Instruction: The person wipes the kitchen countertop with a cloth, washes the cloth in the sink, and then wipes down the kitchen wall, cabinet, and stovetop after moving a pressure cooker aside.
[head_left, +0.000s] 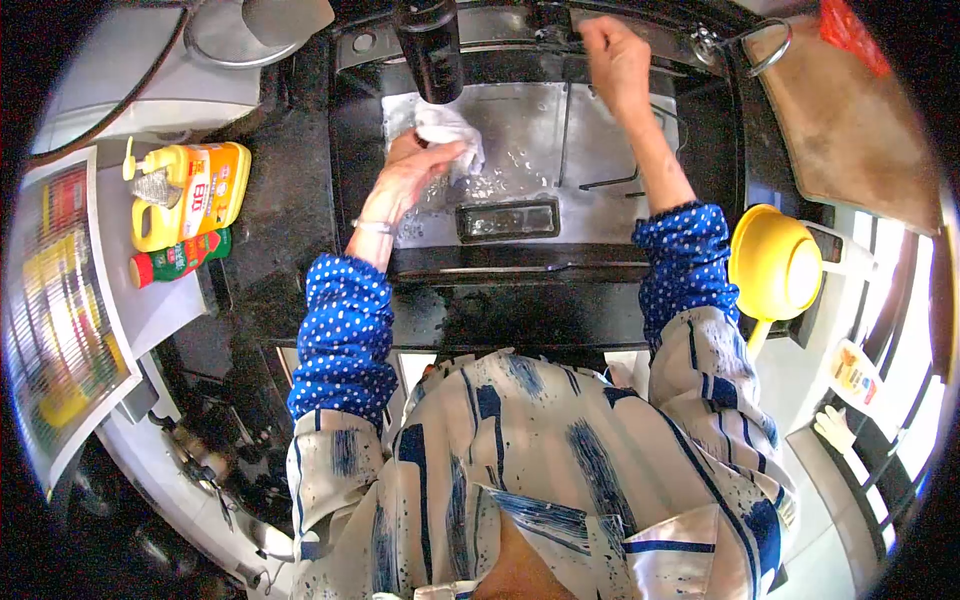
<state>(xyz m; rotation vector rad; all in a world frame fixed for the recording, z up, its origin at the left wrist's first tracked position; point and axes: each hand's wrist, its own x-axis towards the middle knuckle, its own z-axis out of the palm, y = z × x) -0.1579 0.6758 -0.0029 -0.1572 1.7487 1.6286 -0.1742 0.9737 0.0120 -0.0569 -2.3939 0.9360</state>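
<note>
My left hand (415, 172) is closed around a wet white cloth (448, 130), bunched up just under the end of a thick black faucet (430, 50). Water splashes beside the cloth onto the bottom of the sink (430, 228). Near the sink's back rim is my right hand (615, 62), its fingers curled together close to a dark fitting (553, 22). Whether they grip anything there cannot be made out. A rectangular drain cover (508, 220) lies in the sink floor in front of the left hand.
On the left stand a yellow pump jug (190, 195) and a green bottle with a red cap (180, 257). A yellow plastic ladle-like bowl (775, 262) hangs at the right. Behind it leans a brown board (850, 130). A pot lid (245, 35) rests at the back left.
</note>
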